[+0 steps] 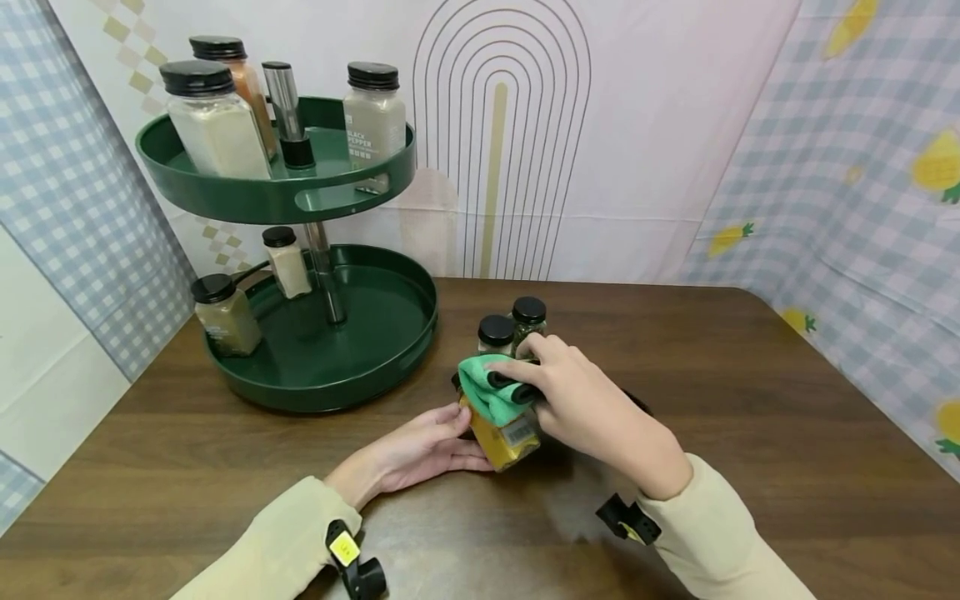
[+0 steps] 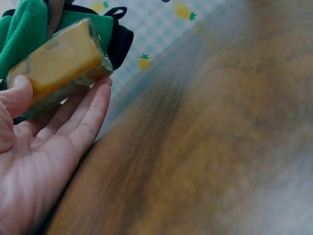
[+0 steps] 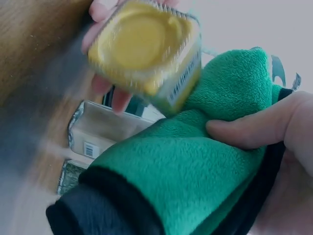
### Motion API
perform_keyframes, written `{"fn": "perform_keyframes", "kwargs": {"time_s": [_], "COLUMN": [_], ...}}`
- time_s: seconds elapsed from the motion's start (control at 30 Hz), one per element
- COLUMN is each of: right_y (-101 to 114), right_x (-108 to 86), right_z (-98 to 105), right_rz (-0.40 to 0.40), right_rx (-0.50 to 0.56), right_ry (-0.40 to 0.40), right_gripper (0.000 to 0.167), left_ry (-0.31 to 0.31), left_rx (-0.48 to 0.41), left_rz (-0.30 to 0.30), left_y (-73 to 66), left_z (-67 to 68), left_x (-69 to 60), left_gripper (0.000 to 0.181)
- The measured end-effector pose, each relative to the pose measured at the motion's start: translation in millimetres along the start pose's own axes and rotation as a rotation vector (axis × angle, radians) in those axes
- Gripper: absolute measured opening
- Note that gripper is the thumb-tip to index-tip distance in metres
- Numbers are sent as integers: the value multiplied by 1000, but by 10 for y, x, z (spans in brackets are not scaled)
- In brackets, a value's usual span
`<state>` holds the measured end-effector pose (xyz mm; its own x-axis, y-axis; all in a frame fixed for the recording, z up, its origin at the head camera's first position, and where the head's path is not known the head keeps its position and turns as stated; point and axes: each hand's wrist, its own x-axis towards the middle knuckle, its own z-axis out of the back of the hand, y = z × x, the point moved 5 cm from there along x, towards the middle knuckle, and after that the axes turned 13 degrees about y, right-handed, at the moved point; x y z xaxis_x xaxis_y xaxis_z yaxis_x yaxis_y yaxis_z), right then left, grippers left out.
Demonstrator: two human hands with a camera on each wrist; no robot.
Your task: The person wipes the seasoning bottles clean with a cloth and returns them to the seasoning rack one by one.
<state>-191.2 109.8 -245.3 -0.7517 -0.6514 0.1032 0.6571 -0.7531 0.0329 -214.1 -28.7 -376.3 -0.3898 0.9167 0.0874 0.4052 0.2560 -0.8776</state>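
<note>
My left hand point(image 1: 420, 450) holds a square glass jar of yellow spice point(image 1: 504, 442), tilted with its base toward me. In the left wrist view the thumb lies on one side of the jar point(image 2: 61, 56) and the fingers support it underneath. My right hand point(image 1: 588, 408) grips a green cleaning cloth point(image 1: 486, 387) with black edging and presses it against the jar's upper part. The right wrist view shows the thumb on the bunched cloth point(image 3: 176, 166), close to the jar's side with the barcode. The cloth hides the jar's lid end.
Two black-lidded jars point(image 1: 496, 332) stand just behind the hands on the wooden table point(image 1: 712, 375). To the left rises a two-tier green turntable rack point(image 1: 315, 400). Its upper tier carries large jars, including a black pepper jar point(image 1: 372, 125); smaller jars point(image 1: 227, 321) stand on the lower tier.
</note>
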Motion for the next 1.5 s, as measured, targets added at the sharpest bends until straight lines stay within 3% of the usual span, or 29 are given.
{"fn": "perform_keyframes", "kwargs": {"time_s": [0.37,0.63,0.8,0.87,0.93,1.03,1.13,1.23,1.33,1.5], "right_y": [50,125,99,57,2,-85,-129,-111,-90,-104], "right_x": [-100,-206,-273,-290,-292,-269,-188,-69,2,-25], "right_z": [51,60,113,179,254,329,288,136,11,7], "right_rz": [116,159,220,242,229,116,-9,-45,-24,9], "right_rx": [-10,3,102,146,144,96,59,48,58,93], "right_ry": [172,313,404,365,270,100,-10,-12,20,56], "right_gripper": [64,58,58,58,58,53,48,50,50,50], "left_ry": [-53,-92,-89,-79,-72,-62,-34,7,11,-3], "left_rx": [-30,-27,-38,-47,-57,-82,-90,-81,-76,-52], "left_rz": [-29,-37,-45,-55,-61,-55,-55,-71,-79,-65], "left_y": [-27,-19,-22,-27,-33,-37,-38,-39,-40,-43], "left_z": [7,14,15,13,14,14,8,1,4,-4], "left_x": [-15,-23,-24,-18,-13,-12,-18,-25,-26,-25], "left_gripper": [63,66,64,61,58,55,55,52,46,46]}}
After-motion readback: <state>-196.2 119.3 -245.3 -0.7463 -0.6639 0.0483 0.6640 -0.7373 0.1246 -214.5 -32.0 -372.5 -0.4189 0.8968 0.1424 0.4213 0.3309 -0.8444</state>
